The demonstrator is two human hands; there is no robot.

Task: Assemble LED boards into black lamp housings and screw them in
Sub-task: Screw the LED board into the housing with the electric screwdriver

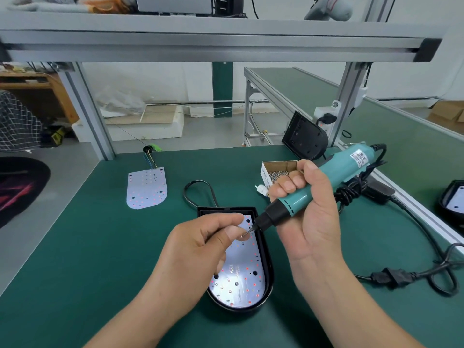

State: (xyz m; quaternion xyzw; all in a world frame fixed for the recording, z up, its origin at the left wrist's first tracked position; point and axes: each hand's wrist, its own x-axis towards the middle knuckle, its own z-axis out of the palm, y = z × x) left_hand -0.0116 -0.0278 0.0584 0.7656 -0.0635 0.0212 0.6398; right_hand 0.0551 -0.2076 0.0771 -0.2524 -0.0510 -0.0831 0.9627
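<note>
Now | right hand (311, 222) grips screwdriver (334, 177); left hand (200, 244) pinches, seemingly, a screw (243, 236)

Bare forearms, left hand (200, 241), right hand (310, 212)

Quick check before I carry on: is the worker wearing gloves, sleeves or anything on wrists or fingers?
No gloves: the left hand and right hand are both bare. The left forearm and right forearm are bare too, with no sleeve showing down to the picture's lower edge. No watch, strap, bracelet or ring is visible. Nails look short.
</note>
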